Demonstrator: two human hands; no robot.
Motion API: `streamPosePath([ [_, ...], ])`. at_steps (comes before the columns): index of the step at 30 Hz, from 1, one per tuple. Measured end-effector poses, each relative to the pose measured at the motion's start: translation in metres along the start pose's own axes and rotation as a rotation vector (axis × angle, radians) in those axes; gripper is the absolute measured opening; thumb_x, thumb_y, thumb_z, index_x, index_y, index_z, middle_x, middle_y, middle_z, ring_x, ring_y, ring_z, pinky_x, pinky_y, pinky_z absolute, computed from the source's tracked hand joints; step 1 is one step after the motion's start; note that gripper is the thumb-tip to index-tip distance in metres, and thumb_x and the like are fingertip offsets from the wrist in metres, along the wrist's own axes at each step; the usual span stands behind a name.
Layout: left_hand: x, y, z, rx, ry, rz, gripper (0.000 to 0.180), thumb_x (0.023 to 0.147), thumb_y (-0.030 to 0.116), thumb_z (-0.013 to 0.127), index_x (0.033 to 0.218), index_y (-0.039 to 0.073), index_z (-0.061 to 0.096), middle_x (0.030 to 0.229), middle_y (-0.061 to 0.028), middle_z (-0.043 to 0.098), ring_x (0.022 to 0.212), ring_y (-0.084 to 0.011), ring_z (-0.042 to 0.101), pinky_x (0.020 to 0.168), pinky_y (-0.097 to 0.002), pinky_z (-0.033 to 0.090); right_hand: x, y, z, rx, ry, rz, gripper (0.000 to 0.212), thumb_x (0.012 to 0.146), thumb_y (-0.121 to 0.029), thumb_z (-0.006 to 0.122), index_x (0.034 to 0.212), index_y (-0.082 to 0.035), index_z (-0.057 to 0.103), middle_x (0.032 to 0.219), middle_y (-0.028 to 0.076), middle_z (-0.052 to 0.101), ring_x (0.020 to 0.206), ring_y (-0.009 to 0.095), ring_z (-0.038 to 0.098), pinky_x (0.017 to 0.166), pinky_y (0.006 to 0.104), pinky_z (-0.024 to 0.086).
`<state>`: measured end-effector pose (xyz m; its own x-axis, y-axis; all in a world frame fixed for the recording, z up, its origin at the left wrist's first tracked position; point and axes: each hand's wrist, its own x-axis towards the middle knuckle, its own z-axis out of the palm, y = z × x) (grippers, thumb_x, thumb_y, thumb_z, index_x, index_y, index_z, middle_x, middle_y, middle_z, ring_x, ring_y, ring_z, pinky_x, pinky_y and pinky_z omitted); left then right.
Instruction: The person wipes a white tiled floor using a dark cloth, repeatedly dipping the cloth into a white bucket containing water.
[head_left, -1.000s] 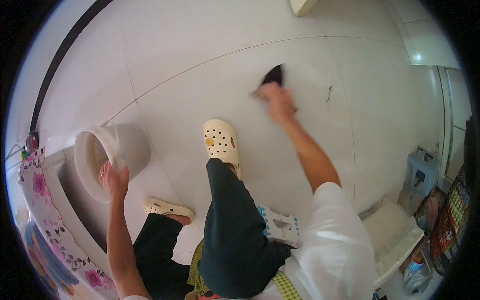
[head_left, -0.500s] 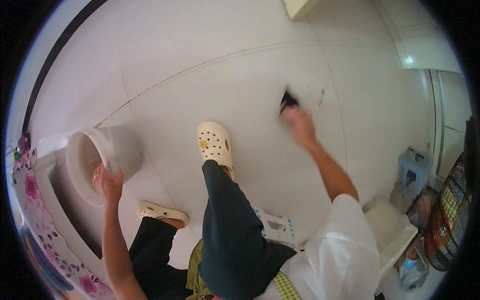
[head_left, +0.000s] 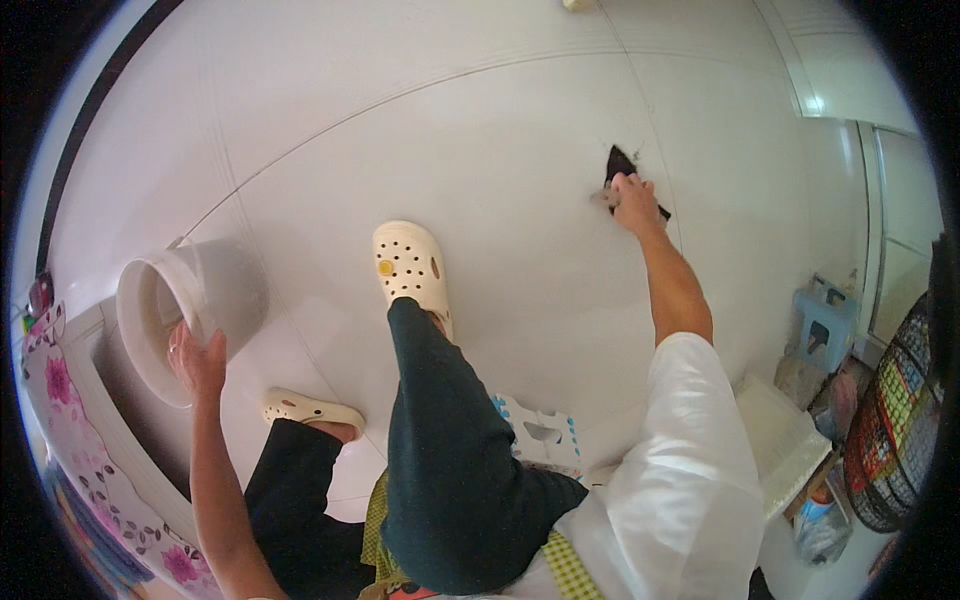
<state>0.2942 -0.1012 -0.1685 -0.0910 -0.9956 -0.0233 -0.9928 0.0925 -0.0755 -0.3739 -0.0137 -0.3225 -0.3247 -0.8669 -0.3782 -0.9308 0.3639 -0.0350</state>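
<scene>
On the left, a whitish plastic bucket (head_left: pixel 235 300) lies tilted on its side, its mouth toward me. My left hand (head_left: pixel 197 362) grips its rim, with the fingers inside the mouth. Out to the right, my right hand (head_left: pixel 635 200) is pressed down on the pale tiled floor (head_left: pixel 510 200), closed on a black pointed piece (head_left: pixel 621 160), perhaps a cloth; its kind is not clear. Faint dark marks show on the floor by its tip. A small greyish blur beside the fingers cannot be made out.
My feet, in cream clogs (head_left: pixel 410 262), stand between bucket and right hand. A white low stool (head_left: pixel 543 430) is beneath me. To the right are a blue-grey plastic stool (head_left: pixel 826 325), a white box (head_left: pixel 785 440) and a dark mesh basket (head_left: pixel 890 430). Flowered cloth (head_left: pixel 75 430) hangs at left.
My right hand has moved right and slightly forward with the black piece, over the floor marks. My left hand stays on the bucket's rim. The view has shifted a little.
</scene>
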Motion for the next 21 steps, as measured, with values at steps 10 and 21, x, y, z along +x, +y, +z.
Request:
streamPosePath([
  [10, -0.003, 0.001, -0.002, -0.039, -0.069, -0.044, 0.048, 0.067, 0.022, 0.063, 0.11, 0.004, 0.053, 0.106, -0.0145, 0.056, 0.105, -0.0316, 0.048, 0.088, -0.0429, 0.037, -0.118, -0.199, 0.071, 0.17, 0.178, -0.771, 0.025, 0.077, -0.013, 0.051, 0.1, -0.018, 0.059, 0.105, 0.004, 0.056, 0.088, 0.027, 0.052, 0.071, 0.0434, 0.045],
  [21, -0.001, 0.012, 0.003, -0.019, -0.044, -0.047, 0.047, 0.068, 0.025, 0.063, 0.11, 0.007, 0.053, 0.111, -0.0122, 0.054, 0.112, -0.032, 0.044, 0.094, -0.0422, 0.033, 0.082, -0.099, -0.045, 0.053, 0.412, -0.133, 0.048, 0.075, -0.007, 0.058, 0.122, -0.013, 0.047, 0.123, 0.003, 0.047, 0.11, 0.031, 0.044, 0.098, 0.0422, 0.03],
])
